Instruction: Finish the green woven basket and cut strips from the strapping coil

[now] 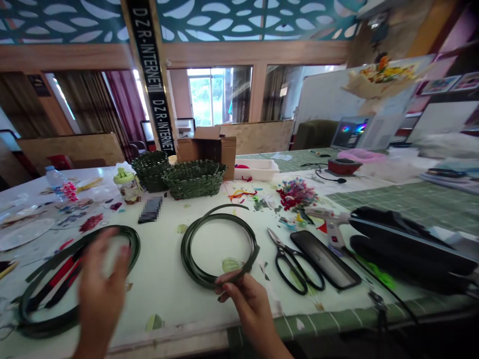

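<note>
A black banner point(150, 70) reads "DZ.R.INTERNET" in white letters above the counter point(160, 294). The right hand point(249, 311) reaches forward and pinches the edge of a coil of dark green plastic strap point(188, 257) lying on the counter. The blurred left hand point(101, 284) hovers over a second coil point(129, 243); whether it grips cannot be told.

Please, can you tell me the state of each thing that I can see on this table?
right hand: pinching the middle coil's near edge
middle coil of dark green strip: looped, held in the right hand
left hand: blurred, over the left coil
left coil of dark green strip: looped, lying on the table
black-handled scissors: lying flat, blades closed
cardboard box: flaps open
laptop: lid open, screen lit
</note>
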Available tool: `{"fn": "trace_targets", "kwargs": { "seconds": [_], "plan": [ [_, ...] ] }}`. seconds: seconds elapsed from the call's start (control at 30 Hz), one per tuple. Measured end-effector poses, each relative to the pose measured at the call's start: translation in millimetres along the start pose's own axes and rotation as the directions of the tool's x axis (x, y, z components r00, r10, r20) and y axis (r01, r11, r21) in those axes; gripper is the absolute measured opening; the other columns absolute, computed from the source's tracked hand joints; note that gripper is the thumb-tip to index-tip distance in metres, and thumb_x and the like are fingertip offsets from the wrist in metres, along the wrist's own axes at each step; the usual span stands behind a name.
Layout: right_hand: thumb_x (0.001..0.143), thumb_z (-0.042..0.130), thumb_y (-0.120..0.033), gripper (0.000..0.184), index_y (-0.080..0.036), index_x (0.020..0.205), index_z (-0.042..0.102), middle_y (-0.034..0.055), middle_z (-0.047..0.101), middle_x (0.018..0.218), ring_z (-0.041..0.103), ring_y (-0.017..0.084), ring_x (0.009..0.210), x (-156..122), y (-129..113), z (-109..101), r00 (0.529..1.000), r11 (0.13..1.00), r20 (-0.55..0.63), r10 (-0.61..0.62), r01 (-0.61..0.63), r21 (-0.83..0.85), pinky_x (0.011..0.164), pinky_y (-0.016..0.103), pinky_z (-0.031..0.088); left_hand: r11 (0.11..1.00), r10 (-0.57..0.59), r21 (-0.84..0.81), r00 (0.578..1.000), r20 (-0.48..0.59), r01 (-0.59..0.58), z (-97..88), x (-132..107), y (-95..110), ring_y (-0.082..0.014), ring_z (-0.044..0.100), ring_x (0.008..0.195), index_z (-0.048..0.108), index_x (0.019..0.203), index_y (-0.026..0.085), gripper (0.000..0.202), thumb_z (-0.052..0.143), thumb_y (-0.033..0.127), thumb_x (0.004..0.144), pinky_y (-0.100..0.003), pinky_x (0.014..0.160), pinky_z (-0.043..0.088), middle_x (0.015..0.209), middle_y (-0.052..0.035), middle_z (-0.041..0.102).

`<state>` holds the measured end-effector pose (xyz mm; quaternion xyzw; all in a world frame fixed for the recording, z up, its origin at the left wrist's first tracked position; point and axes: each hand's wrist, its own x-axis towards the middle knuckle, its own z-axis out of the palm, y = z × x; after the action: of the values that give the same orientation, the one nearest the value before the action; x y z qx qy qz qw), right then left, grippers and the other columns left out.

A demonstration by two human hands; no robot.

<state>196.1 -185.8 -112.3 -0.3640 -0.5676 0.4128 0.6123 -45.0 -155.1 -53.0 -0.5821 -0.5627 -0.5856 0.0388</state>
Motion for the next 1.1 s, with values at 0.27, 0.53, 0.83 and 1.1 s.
{"fn": "trace_targets", "kwargs": {
  "seconds": [0.27,0.53,0.83,1.1],
  "plan": [
    [0.088,0.048,-0.029,0.022,-0.019,0.083,0.067,0.0037,0.069,0.076,0.064,0.016,0.068,28.3,-11.8,-40.5,0.973,0.839,0.209,-0.101,0.196,-0.508,0.064,0.024,0.049,0.84,0.506,-0.407,0.788,0.35,-0.359,58.7,-54.0,91.8,-0.0125,0.066,0.075,0.057,0.104,0.02,0.022,0.043,0.012,0.087,-0.019,0.07,0.05,0.083,-0.0029,0.069],
    [0.09,0.048,-0.029,0.027,-0.011,0.081,0.068,0.0139,0.069,0.087,0.064,0.023,0.088,155.2,5.3,-107.7,0.964,0.191,-0.017,0.266,-0.07,-0.979,0.075,0.028,0.045,0.847,0.519,-0.297,0.806,0.283,-0.441,55.0,-38.8,51.6,-0.013,0.064,0.068,0.054,0.104,0.017,0.021,0.043,0.013,0.087,-0.02,0.064,0.05,0.08,-0.0037,0.067],
    [0.089,0.052,-0.034,0.024,-0.014,0.101,0.059,0.0056,0.062,0.1,0.06,0.016,0.087,168.9,22.4,-99.5,0.923,0.036,-0.044,0.381,-0.063,-0.997,0.078,0.036,0.05,0.81,0.566,-0.119,0.712,0.416,-0.575,98.1,-58.9,24.7,-0.0199,0.062,0.074,0.049,0.102,0.016,0.015,0.046,0.022,0.089,-0.029,0.064,0.051,0.083,-0.0082,0.064],
    [0.084,0.044,-0.02,0.028,-0.01,0.086,0.07,0.0145,0.069,0.089,0.063,0.021,0.085,163.0,-7.2,-113.8,0.959,0.147,-0.024,0.282,-0.068,-0.987,0.07,0.026,0.043,0.679,0.614,-0.114,0.476,0.63,-0.725,102.8,-67.5,31.7,-0.0196,0.057,0.069,0.05,0.09,0.016,0.011,0.055,0.024,0.084,-0.031,0.059,0.047,0.074,-0.0027,0.059]
  ]
}}
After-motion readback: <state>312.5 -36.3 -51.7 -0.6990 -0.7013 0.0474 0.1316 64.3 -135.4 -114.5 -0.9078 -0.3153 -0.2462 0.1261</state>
